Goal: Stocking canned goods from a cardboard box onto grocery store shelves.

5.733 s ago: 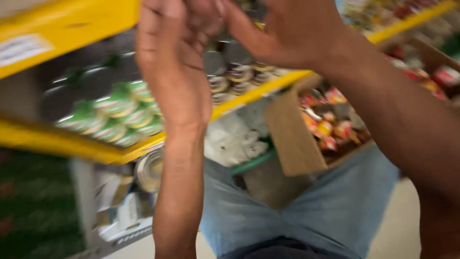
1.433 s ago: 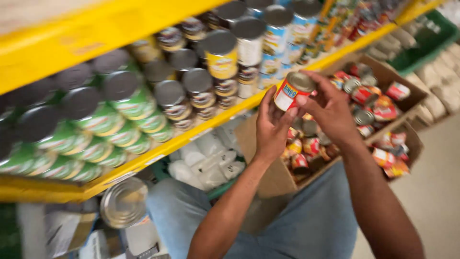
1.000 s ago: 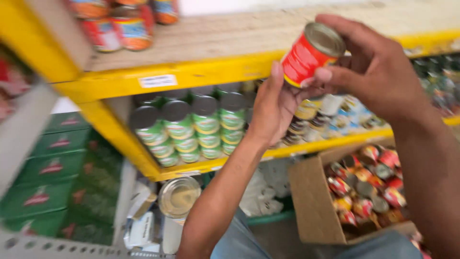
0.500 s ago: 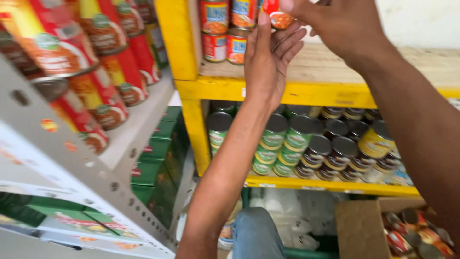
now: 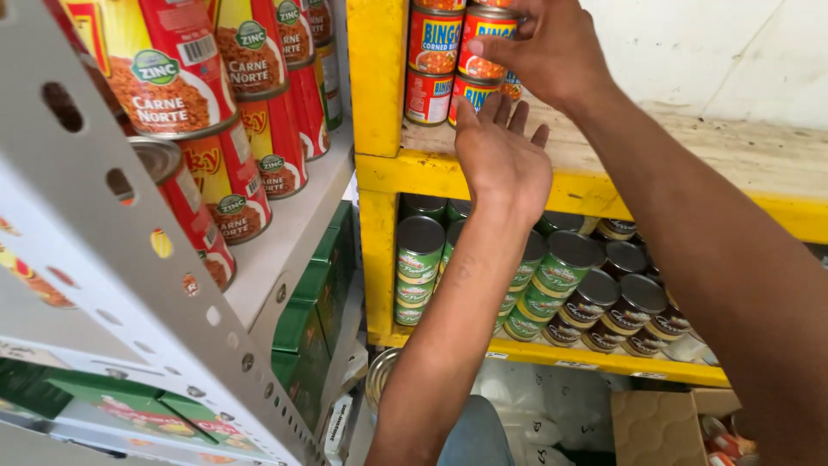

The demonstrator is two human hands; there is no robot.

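The red can (image 5: 485, 45) stands upright, long axis vertical, on top of another can on the yellow shelf (image 5: 604, 185). Your right hand (image 5: 543, 47) clasps its side; your left hand (image 5: 503, 155) hovers just below it, fingers spread apart.

Both arms raised; left hand (image 5: 503, 155) flat-open, right hand (image 5: 543, 47) fingers curled.

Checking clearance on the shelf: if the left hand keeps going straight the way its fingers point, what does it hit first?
Probably the lower red can in the stack. The left hand points up toward it, fingertips nearly there, though depth is unclear.
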